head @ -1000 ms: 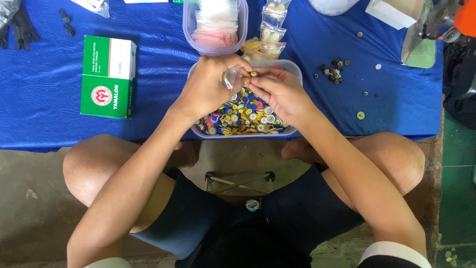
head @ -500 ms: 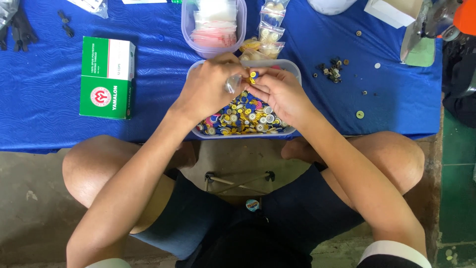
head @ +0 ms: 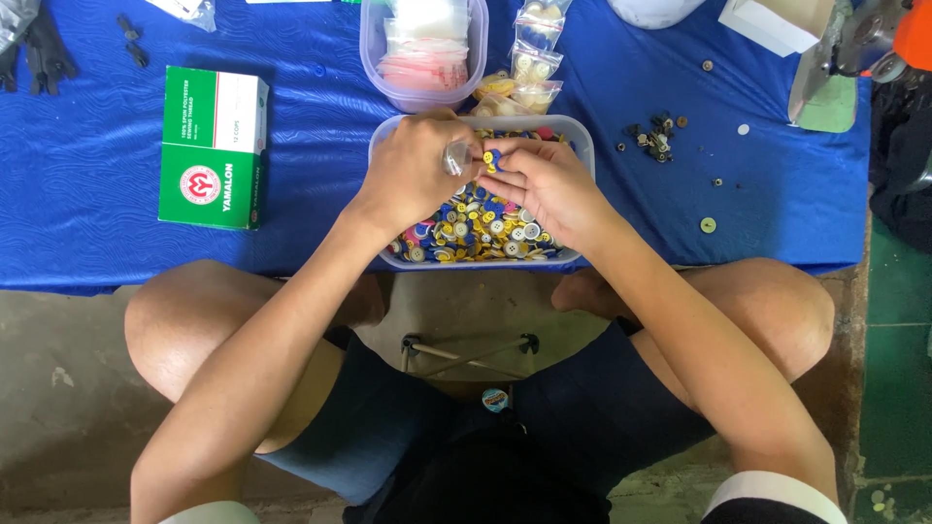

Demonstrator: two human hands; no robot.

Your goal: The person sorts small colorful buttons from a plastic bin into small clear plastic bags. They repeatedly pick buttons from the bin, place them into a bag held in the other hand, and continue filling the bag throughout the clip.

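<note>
Head view: my left hand (head: 419, 175) is pinching a small clear bag (head: 456, 157), while my right hand (head: 544, 182) is gripping a blue-and-yellow button (head: 492, 157) beside it, both over the clear tub (head: 581, 146) of mixed buttons (head: 476, 225) on the blue worktop (head: 311, 146); a green box (head: 214, 147) is lying further left.

Just one view here, head-mounted, looking pretty much straight down from close up. It takes in the person's knees and forearms at the bottom, and the blue-covered worktop (head: 291, 243) fills the top half, far edge cut off.
</note>
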